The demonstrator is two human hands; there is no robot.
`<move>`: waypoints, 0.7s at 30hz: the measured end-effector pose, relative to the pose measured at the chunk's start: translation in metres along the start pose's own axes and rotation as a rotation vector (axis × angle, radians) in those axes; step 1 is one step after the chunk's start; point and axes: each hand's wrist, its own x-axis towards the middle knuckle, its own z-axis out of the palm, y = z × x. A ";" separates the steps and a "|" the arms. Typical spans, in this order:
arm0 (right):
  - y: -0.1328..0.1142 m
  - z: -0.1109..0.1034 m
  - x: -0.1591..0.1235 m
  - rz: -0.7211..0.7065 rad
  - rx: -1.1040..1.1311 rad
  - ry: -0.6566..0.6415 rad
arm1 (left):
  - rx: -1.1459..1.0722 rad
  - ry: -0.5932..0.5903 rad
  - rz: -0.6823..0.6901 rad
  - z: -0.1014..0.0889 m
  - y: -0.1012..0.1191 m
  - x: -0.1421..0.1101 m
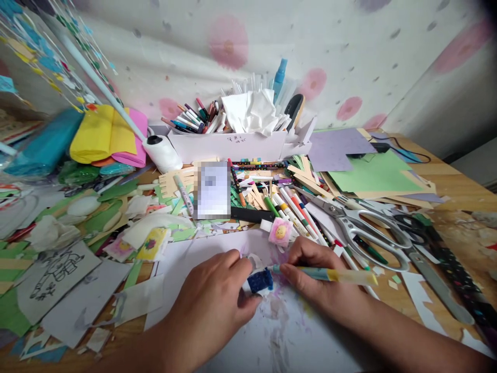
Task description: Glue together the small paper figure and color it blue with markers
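Observation:
My left hand (213, 287) pinches a small white block (260, 282) whose upper face is coloured dark blue. Its fingers cover the block's left end. In my right hand (314, 269) is a slim pen with a yellow and blue barrel (330, 274), held level with its tip pointing left. The tip meets or nearly meets the blue face's right edge; I cannot tell which. Below both hands lies a white sheet (295, 336) smudged with grey and purple. Just beyond them sits a small pink block with a yellow flower (280, 231).
Large silver scissors (373, 233) and several markers (295, 210) lie to the right. A white box (233, 145) of pens and tissue stands behind. Paper scraps (140, 300) and a drawing of a figure (58, 277) cover the left. Green paper (376, 171) lies back right.

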 end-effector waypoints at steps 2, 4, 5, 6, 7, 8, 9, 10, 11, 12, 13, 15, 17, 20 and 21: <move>0.000 0.000 0.000 0.003 0.004 0.000 | -0.007 -0.016 0.003 0.001 0.000 -0.001; 0.000 -0.001 -0.001 0.011 0.022 -0.003 | -0.007 -0.033 0.001 0.002 0.001 -0.001; 0.000 -0.001 -0.002 0.018 0.023 -0.011 | -0.007 -0.041 -0.001 0.002 0.000 0.000; 0.001 -0.001 -0.002 0.026 0.017 -0.021 | -0.007 -0.048 -0.004 0.002 0.000 0.000; 0.002 -0.001 -0.003 0.028 0.013 -0.027 | -0.008 -0.054 -0.007 0.002 0.000 0.000; 0.002 -0.001 -0.003 0.026 0.011 -0.027 | -0.009 -0.057 -0.010 0.001 0.000 0.001; 0.003 -0.001 -0.004 0.024 0.012 -0.024 | -0.009 -0.060 -0.011 0.001 -0.001 0.001; 0.004 -0.001 -0.004 0.023 0.016 -0.025 | -0.010 -0.060 -0.010 0.001 -0.001 0.001; 0.004 -0.001 -0.004 0.023 0.018 -0.024 | -0.008 -0.058 -0.008 0.000 -0.001 0.001; 0.004 -0.001 -0.004 0.025 0.015 -0.024 | -0.007 -0.057 -0.005 0.000 -0.001 0.001; 0.004 -0.001 -0.004 0.026 0.010 -0.024 | -0.004 -0.058 -0.002 0.000 -0.001 0.001; 0.003 -0.001 -0.003 0.023 0.012 -0.007 | 0.002 -0.060 0.000 -0.001 -0.001 0.000; 0.002 -0.001 -0.003 0.018 0.023 0.010 | 0.004 -0.061 -0.004 -0.002 0.001 -0.001; 0.002 -0.001 -0.002 0.014 0.002 -0.005 | -0.004 -0.079 -0.021 -0.006 0.004 -0.002; 0.002 -0.002 -0.002 0.012 -0.007 -0.007 | -0.009 -0.090 -0.026 -0.008 0.005 -0.002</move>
